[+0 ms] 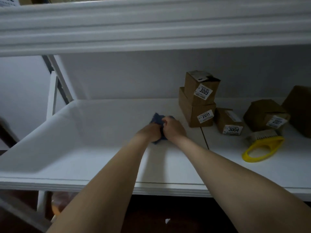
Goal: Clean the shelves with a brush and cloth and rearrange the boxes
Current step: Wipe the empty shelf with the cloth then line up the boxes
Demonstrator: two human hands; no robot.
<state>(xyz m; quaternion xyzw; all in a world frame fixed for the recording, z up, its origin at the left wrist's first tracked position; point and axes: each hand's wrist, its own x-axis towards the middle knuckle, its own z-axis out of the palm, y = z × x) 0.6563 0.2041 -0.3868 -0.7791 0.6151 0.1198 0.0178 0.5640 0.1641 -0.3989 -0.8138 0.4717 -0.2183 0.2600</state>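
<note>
Wiping seems under way: left hand [150,132] and right hand [173,127] both clutch the blue cloth [157,118] on the shelf [84,132]; brush [262,145] lies aside, boxes [200,101] probably await rearranging.

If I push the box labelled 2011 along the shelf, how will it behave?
Box 2011 is plain cardboard on a smooth white shelf, so it will probably slide easily. Box 3005 is stacked on it, turned askew, so a quick shove may topple that one. The lower box's square edges suggest it stays stiff.
</note>
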